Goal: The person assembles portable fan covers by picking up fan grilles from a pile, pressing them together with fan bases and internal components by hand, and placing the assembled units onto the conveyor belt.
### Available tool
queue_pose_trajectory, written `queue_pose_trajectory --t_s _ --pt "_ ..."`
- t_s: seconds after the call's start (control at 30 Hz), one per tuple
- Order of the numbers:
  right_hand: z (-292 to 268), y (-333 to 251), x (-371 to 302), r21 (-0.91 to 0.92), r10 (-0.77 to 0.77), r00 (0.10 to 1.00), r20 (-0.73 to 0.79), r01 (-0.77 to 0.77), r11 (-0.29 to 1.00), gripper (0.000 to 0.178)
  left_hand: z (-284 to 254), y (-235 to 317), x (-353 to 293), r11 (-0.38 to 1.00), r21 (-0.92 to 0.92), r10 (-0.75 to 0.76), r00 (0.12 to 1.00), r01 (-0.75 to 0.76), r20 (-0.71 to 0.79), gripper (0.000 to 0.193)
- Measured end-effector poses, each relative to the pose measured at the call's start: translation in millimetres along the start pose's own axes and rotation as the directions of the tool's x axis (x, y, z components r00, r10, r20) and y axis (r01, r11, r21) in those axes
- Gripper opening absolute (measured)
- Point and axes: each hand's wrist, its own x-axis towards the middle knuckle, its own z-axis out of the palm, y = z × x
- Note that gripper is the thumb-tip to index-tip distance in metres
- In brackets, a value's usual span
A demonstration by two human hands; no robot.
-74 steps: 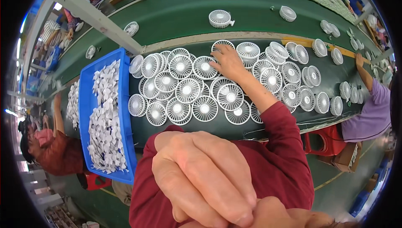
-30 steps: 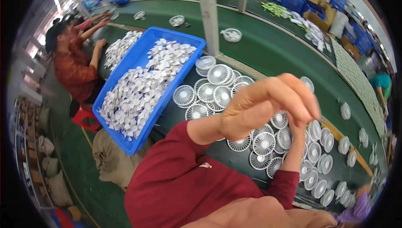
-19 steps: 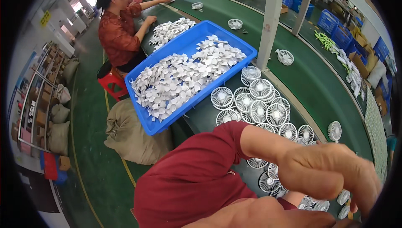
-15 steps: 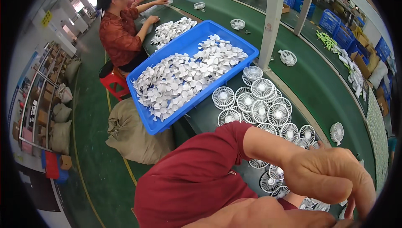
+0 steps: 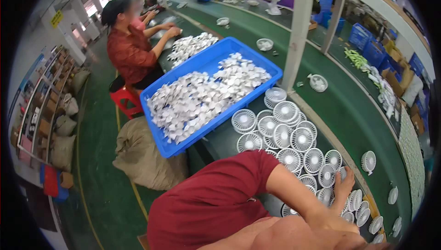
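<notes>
Many round white fan guards (image 5: 313, 160) with radial ribs lie heaped on the bench in front of me. My right hand (image 5: 343, 188) reaches up among them from behind my left forearm. Its fingers and thumb close on the edge of one fan guard (image 5: 342, 173) at the belt side of the heap. My left arm, in a dark red short sleeve, stretches across the lower middle of the view. My left hand (image 5: 337, 224) is low over the near guards, its fingers hidden.
A blue tray (image 5: 161, 145) of white fan blades stands beyond the guards. A green conveyor belt (image 5: 342, 112) runs along the right, carrying spaced fan heads. A metal post (image 5: 298, 34) rises beside it. A co-worker (image 5: 131, 50) sits far left; a tan sack (image 5: 147, 162) lies below the tray.
My left hand has dropped down and left, from close in front of the camera, uncovering my right hand and more fan guards. The co-worker's hands have drawn closer together. The view has tilted slightly.
</notes>
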Motion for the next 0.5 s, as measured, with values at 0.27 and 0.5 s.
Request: queue_pose_trajectory --t_s 0.27,0.5 --pt "11.5 -13.9 -2.2 0.086 0.016 0.999 0.029 -0.019 0.996 0.059 89.0 -38.7 -74.1 0.542 -0.801 -0.466 0.884 0.254 -0.035 0.023" --pt "-9.3 -17.4 -3.5 0.002 0.118 0.991 -0.063 -0.118 0.993 0.063 72.7 -157.3 -224.6 0.362 -0.228 -0.920 0.307 0.904 -0.242 0.026"
